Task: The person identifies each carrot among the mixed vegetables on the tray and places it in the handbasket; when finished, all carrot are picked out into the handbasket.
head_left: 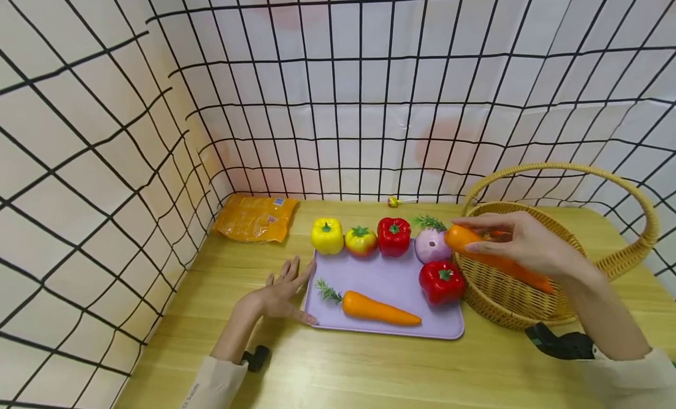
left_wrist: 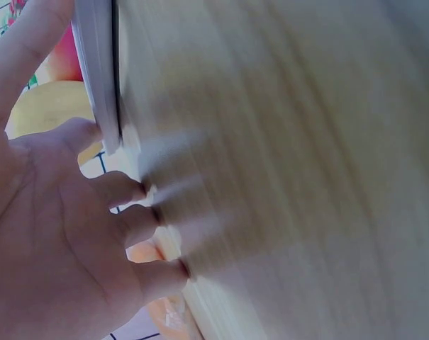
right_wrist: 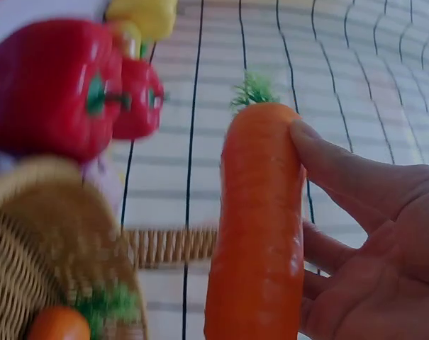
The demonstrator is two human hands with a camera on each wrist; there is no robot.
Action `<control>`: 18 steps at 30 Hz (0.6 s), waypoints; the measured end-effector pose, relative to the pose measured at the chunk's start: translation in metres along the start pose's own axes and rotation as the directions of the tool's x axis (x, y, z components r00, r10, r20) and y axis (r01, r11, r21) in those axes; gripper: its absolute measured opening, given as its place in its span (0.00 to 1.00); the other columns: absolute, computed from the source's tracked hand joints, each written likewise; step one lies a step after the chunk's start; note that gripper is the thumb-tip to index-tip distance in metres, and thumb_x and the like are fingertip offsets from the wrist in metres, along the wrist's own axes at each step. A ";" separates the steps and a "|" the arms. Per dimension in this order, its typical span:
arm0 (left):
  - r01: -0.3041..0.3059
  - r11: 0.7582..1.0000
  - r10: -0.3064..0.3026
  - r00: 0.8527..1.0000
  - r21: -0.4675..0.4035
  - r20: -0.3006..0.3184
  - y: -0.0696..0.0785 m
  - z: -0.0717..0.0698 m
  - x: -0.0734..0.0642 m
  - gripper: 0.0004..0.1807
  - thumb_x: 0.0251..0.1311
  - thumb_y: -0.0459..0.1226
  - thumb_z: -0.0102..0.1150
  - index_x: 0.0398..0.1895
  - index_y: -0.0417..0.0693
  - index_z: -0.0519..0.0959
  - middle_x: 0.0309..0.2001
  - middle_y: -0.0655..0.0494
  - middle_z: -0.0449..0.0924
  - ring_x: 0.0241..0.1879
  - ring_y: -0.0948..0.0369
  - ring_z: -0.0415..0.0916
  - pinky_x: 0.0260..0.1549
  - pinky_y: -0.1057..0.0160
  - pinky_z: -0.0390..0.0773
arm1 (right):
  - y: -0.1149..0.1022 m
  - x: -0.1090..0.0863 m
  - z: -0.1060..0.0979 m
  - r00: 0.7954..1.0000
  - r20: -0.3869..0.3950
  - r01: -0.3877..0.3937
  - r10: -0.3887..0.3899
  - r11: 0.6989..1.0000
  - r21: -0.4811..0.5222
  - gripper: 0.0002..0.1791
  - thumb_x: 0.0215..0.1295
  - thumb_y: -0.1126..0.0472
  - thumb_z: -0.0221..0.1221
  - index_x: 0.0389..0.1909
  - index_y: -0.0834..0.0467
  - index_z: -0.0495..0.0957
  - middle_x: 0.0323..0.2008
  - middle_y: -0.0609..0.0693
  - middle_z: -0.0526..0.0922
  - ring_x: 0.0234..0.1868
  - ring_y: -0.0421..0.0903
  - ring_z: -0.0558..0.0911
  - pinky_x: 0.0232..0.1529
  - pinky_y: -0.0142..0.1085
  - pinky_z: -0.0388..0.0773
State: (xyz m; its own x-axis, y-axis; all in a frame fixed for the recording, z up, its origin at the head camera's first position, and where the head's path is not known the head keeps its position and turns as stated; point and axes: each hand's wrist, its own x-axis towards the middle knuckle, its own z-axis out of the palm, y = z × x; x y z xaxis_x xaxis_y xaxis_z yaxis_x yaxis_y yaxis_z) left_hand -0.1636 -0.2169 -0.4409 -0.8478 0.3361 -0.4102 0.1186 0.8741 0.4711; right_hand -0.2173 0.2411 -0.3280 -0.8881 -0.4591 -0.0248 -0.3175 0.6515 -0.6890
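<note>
My right hand (head_left: 533, 244) pinches an orange carrot (head_left: 460, 239) between thumb and fingers, over the wicker basket (head_left: 488, 291). The carrot's leafy green top points left. Inside the basket, the right wrist view has another orange piece (right_wrist: 58, 324) with green leaves, partly cut off. My left hand (head_left: 277, 294) has its fingers spread at the left edge of the lilac tray (head_left: 364, 274), fingertips down at the table. On that tray lies a second carrot (head_left: 377, 309), with a red bell pepper (head_left: 442, 283) at its right side.
Along the tray's back edge sit a yellow bell pepper (head_left: 327, 236), a red-yellow tomato-like fruit (head_left: 361, 242), another red pepper (head_left: 394, 237) and a purple onion (head_left: 432, 245). An orange packet (head_left: 256, 218) and a lollipop (head_left: 393, 202) lie farther back. The basket's tall handle (head_left: 560, 167) arches up.
</note>
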 end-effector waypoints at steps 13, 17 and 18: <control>-0.008 1.000 0.008 1.000 -0.005 0.009 0.002 0.000 -0.001 0.69 0.53 0.60 0.75 0.85 0.52 0.37 0.82 0.33 0.21 0.82 0.37 0.20 0.76 0.27 0.29 | 0.086 -0.008 -0.049 0.981 -0.022 -0.194 0.193 0.976 -0.095 0.35 0.69 0.44 0.66 0.73 0.54 0.73 0.71 0.69 0.73 0.69 0.71 0.71 0.58 0.66 0.75; 0.002 1.000 -0.002 1.000 0.001 -0.004 0.002 0.000 -0.003 0.68 0.52 0.59 0.75 0.85 0.51 0.39 0.82 0.33 0.23 0.83 0.38 0.22 0.77 0.27 0.31 | 0.104 -0.002 -0.059 0.964 0.014 -0.263 0.264 0.964 -0.045 0.40 0.71 0.42 0.63 0.77 0.58 0.66 0.73 0.74 0.65 0.70 0.77 0.66 0.59 0.71 0.73; 0.006 1.000 -0.006 1.000 0.003 -0.005 0.002 0.000 -0.003 0.68 0.53 0.59 0.75 0.85 0.51 0.39 0.82 0.33 0.23 0.83 0.38 0.22 0.77 0.27 0.31 | 0.107 0.001 -0.061 0.960 0.018 -0.279 0.280 0.959 -0.045 0.42 0.71 0.41 0.63 0.77 0.59 0.65 0.73 0.76 0.64 0.70 0.78 0.66 0.59 0.72 0.72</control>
State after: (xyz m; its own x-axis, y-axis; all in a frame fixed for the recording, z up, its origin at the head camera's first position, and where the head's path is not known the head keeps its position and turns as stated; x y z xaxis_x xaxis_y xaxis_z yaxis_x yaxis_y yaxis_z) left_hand -0.1607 -0.2163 -0.4391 -0.8512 0.3289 -0.4090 0.1151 0.8772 0.4660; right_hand -0.2721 0.3473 -0.3578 -0.9353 -0.2687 -0.2301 -0.0713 0.7802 -0.6215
